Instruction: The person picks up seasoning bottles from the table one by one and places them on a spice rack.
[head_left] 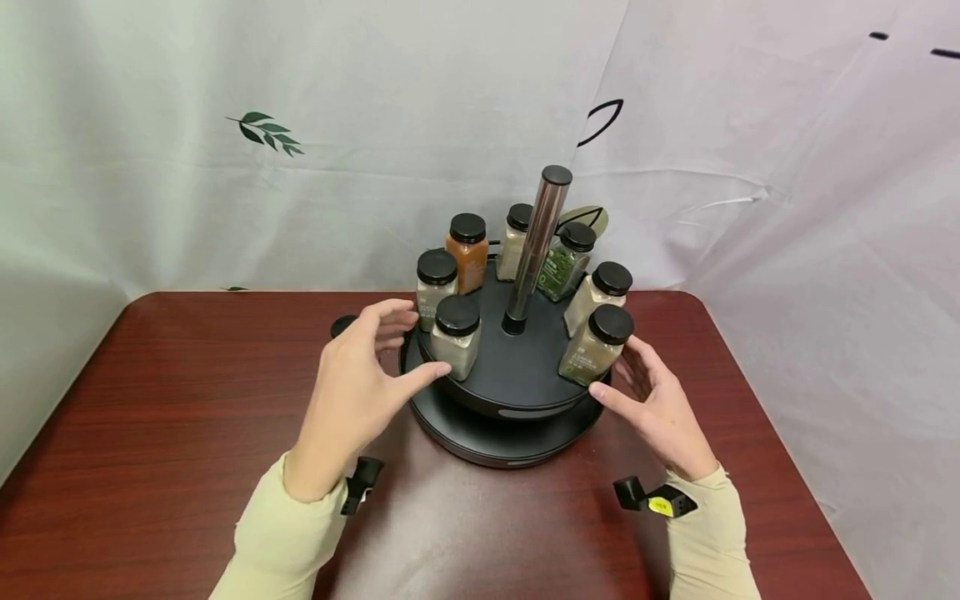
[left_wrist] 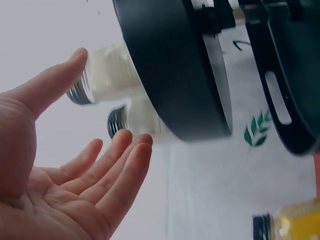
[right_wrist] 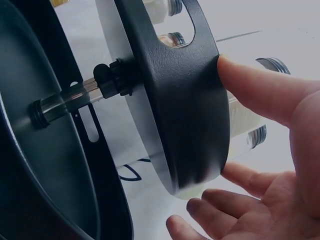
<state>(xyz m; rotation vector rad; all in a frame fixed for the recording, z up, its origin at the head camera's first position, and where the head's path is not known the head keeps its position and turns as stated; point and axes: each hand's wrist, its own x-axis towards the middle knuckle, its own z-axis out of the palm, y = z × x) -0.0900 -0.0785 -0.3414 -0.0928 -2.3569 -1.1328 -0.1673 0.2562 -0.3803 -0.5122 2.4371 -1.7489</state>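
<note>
A black two-tier turntable rack carries several square spice jars with black lids on its upper tray. My left hand is at the tray's left side, fingers spread and thumb tip at a pale-powder jar; in the left wrist view its palm faces up and its other fingers are loosely bent. Over at the right edge is my right hand, its thumb and index fingertip touching the upper tray's rim, beside a tan-powder jar. Its remaining fingers are spread below.
A clear post with a black cap rises from the rack's centre. Orange and green jars stand towards the back. A jar with yellow contents is off the rack, left. White curtain hangs behind the reddish-brown table.
</note>
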